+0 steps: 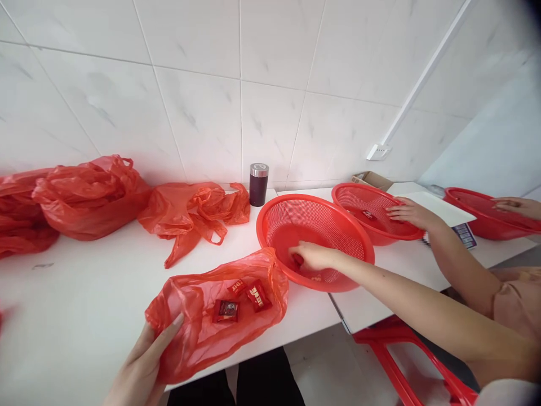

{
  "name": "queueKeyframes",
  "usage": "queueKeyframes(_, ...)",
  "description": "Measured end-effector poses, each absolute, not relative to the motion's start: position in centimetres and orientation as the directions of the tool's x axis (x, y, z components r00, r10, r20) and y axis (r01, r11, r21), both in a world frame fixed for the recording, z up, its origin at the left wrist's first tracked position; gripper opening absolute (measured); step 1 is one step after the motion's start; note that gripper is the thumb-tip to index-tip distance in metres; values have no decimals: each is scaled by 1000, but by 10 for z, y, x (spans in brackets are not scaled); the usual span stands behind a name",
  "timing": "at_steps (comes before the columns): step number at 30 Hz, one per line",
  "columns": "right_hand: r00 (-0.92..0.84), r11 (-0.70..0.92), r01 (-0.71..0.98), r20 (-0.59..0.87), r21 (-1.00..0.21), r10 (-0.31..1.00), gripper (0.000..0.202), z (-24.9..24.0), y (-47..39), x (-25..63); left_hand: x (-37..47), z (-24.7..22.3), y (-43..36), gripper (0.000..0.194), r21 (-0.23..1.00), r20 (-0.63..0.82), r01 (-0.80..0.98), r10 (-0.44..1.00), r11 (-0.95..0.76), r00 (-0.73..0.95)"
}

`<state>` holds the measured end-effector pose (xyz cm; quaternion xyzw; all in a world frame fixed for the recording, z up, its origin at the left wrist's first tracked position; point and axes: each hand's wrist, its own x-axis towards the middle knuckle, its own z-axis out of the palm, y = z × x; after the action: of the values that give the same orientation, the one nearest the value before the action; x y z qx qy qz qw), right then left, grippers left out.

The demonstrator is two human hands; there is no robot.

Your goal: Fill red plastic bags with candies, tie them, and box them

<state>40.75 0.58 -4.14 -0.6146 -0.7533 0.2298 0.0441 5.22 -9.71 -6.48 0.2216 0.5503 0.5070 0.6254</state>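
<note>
At the right hand (313, 256), a light pinch seems the way to go: a small red packet (298, 260) looks easily squeezed, so gripping by its edges should spare the wrapper. For the left hand (146, 352), the sensible thing is to keep the mouth of the red plastic bag (177, 361) pulled wide, since such thin film probably folds inward if slackened.

The right fingers are bent and drawn together on that packet, pointing down into the big red basket (287, 217); how firmly they press, I cannot tell. Just below them, on the basket's floor, sits a small pale item (316, 278), too small to make out. The left thumb lies on top of the bag's rim with the other fingers beneath, pinching the film.

Beyond the left fingertips, to their right, three wrapped packets (226, 310) lie inside the bag, whose far end touches the basket. Farther past the left fingers, loose red bags (169, 211) lie on the white table (76, 299) near a dark tumbler (258, 189). Out to the right of the right fingers, a co-worker's hand (412, 215) reaches over a second basket (382, 238).
</note>
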Motion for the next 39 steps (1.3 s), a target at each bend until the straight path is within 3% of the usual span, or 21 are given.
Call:
queueKeyframes(7,-211,68,822,-190,-566,959,18,10,25,424,51,-63,-98,54,830,-490,-379,860,409,-146)
queueKeyframes(11,-338,162,472,-9,-867,941,17,46,-3,384,61,-55,-95,54,815,-486,-412,868,407,-103)
queueKeyframes(13,-478,245,330,62,-912,876,17,51,-21,348,67,-50,-92,55,821,-464,-415,881,392,-87)
queueKeyframes(16,-592,381,480,28,-791,805,19,40,-39,294,73,-43,-88,55,841,-432,-402,896,361,-99)
queueKeyframes(19,-599,428,662,-92,-615,795,56,30,-39,271,72,-41,-87,54,846,-425,-398,899,355,-100)
queueKeyframes(21,-574,423,670,-64,-610,817,71,35,-32,280,68,-45,-87,57,848,-410,-407,907,339,-99)
queueKeyframes(23,-488,407,687,33,-603,872,56,43,-20,305,61,-51,-88,58,852,-399,-411,910,323,-110)
queueKeyframes(25,-366,333,800,33,-499,930,37,43,-9,338,54,-57,-88,54,849,-416,-405,902,339,-117)
queueKeyframes(27,-236,166,935,-198,-314,951,33,29,-2,370,48,-62,-89,50,840,-452,-392,884,376,-118)
queueKeyframes(28,-159,80,974,-386,-212,909,34,18,0,383,46,-64,-89,50,835,-465,-387,877,391,-119)
queueKeyframes(30,-89,9,991,-601,-134,794,26,-9,2,402,41,-67,-90,52,838,-455,-394,882,378,-120)
queueKeyframes(32,-104,-8,988,-694,-156,712,18,-31,3,412,36,-68,-93,53,845,-409,-419,906,332,-108)
queueKeyframes(35,-163,-2,974,-711,-225,684,16,-40,9,415,29,-70,-100,48,846,-366,-452,925,284,-104)
queueKeyframes(39,-245,49,931,-523,-361,816,5,-5,19,402,23,-73,-109,37,840,-397,-452,908,301,-134)
